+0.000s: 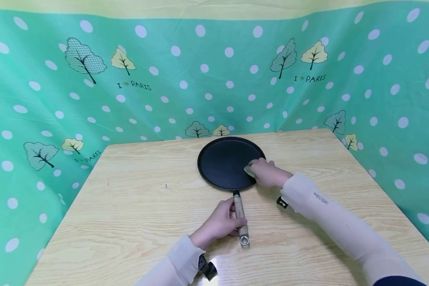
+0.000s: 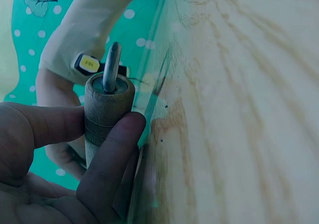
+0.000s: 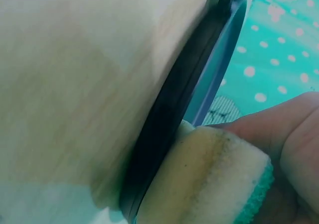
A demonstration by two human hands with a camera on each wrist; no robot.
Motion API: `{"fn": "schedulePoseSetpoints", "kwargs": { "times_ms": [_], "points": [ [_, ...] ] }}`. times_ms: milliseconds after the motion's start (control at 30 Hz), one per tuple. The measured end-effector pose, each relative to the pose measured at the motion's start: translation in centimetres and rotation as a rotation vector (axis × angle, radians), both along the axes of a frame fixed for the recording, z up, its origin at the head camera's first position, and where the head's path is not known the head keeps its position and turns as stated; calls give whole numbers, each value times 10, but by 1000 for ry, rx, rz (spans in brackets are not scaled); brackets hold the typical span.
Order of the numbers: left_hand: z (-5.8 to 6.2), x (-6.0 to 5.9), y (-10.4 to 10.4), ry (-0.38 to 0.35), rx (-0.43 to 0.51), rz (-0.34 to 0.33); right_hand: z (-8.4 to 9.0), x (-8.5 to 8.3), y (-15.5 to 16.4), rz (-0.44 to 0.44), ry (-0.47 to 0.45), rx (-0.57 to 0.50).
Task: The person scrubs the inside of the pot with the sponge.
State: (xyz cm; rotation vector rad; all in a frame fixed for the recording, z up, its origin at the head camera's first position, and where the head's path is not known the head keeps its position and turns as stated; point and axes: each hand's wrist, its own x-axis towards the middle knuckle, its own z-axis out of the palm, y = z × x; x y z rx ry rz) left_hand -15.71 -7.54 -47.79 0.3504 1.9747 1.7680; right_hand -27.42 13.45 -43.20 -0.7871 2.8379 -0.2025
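A round black flat pan (image 1: 225,163) lies on the wooden table, its handle (image 1: 238,210) pointing toward the near edge. My left hand (image 1: 221,220) grips that wooden handle between thumb and fingers, and the metal ring at its end shows close up in the left wrist view. At the pan's right side, my right hand (image 1: 266,171) holds a sponge (image 3: 209,179) with a pale yellow body and a green scouring face. The sponge sits right at the pan's rim (image 3: 164,109) in the right wrist view.
The light wooden table (image 1: 128,222) extends on both sides of the pan. A green cloth (image 1: 157,59) with white dots and printed trees hangs behind and beside it. Small black devices are strapped at both wrists.
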Motion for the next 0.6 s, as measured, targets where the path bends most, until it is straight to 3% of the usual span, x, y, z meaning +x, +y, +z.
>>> {"fn": "schedulePoseSetpoints", "kwargs": {
  "times_ms": [267, 600],
  "points": [
    [-1, -1, -1, 2, -9, 0, -2, 23, -7, 80, 22, -32],
    [1, 1, -1, -28, -7, 15, -6, 33, -22, 194, 23, -130]
  ]
}}
